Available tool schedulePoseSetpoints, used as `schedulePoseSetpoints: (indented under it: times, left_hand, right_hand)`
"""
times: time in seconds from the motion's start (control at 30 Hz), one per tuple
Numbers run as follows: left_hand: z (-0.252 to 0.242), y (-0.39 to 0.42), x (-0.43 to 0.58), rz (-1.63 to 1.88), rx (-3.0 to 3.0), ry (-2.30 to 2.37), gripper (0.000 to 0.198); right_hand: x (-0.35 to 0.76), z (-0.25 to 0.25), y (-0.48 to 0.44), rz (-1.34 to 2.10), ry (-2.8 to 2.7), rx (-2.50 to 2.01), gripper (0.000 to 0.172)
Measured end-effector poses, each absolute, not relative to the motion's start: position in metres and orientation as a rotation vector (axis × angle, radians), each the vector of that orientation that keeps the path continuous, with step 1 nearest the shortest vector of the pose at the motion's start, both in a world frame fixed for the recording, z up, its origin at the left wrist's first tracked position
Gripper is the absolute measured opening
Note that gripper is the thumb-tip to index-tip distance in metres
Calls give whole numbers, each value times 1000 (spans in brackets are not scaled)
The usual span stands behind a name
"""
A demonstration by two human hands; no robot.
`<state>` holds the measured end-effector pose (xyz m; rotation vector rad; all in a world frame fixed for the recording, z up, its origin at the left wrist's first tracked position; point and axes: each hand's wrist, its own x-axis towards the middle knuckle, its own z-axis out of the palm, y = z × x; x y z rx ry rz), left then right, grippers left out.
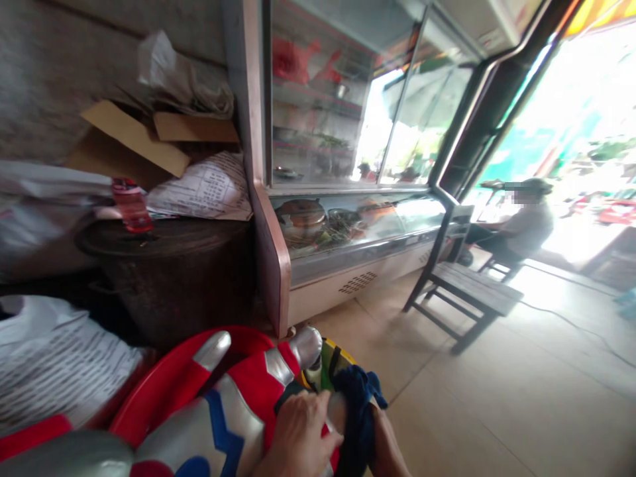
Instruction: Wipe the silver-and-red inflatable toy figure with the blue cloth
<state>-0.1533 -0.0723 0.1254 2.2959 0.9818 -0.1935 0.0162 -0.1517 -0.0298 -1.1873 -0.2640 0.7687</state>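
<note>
Head view is all I have, and it puts my left hand at the bottom edge, fingers curled and pressed flat against the red, silver and blue figure, a glossy moulded body with a blue zigzag across its chest, sitting low in front of me beside a red plastic rim. My right hand shows only as a wrist and part of the palm behind a dark blue cloth; the cloth is bunched against the figure's side and touching a yellow-green part, but I cannot tell whether my right fingers are closed on it. Writing is scarce and blurred: printed sheets lie on the dark round drum at left, lines of text visible yet unreadable, and a white bag bears rows of print I cannot make out either. A small red bottle stands on the drum near a cardboard box. Beyond is a glass display case with dishes of food inside, a pale tiled floor, a dark wooden bench, and a seated person by the bright open shopfront.
</note>
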Motion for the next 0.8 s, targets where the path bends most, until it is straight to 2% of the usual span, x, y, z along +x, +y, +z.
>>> schedulePoseSetpoints:
  times: [0.07,0.13,0.2,0.27,0.33,0.4,0.47,0.57,0.67,0.8]
  left_hand:
    - [139,-57,-147,-42,2409,1054,66]
    - [149,-34,-140,127,2534,1145,87]
    - [150,-8,-132,49,2506,1280,111]
    - [143,15,-128,-56,2395,1328,122]
    - [130,30,-127,-113,2340,1311,111]
    - [118,37,-129,-110,2343,1284,83]
    - [110,40,-131,-68,2370,1250,65]
    - [104,41,-135,-10,2405,1187,52]
    - [98,46,-138,22,2442,1082,35]
    - [93,48,-143,61,2436,1049,33]
  right_hand:
    - [29,-21,-146,829,-243,-1169,58]
    - [46,-8,-135,869,-251,-1153,58]
    - [62,8,-120,901,-283,-1134,60]
    - [73,24,-102,941,-334,-1108,63]
    - [76,36,-83,983,-394,-1077,67]
    - [68,43,-67,1022,-451,-1061,69]
    - [53,45,-53,1070,-503,-1073,65]
    - [26,47,-38,1139,-607,-1105,58]
    - [9,51,-25,1153,-708,-1114,65]
    - [3,52,-9,1054,-744,-1139,62]
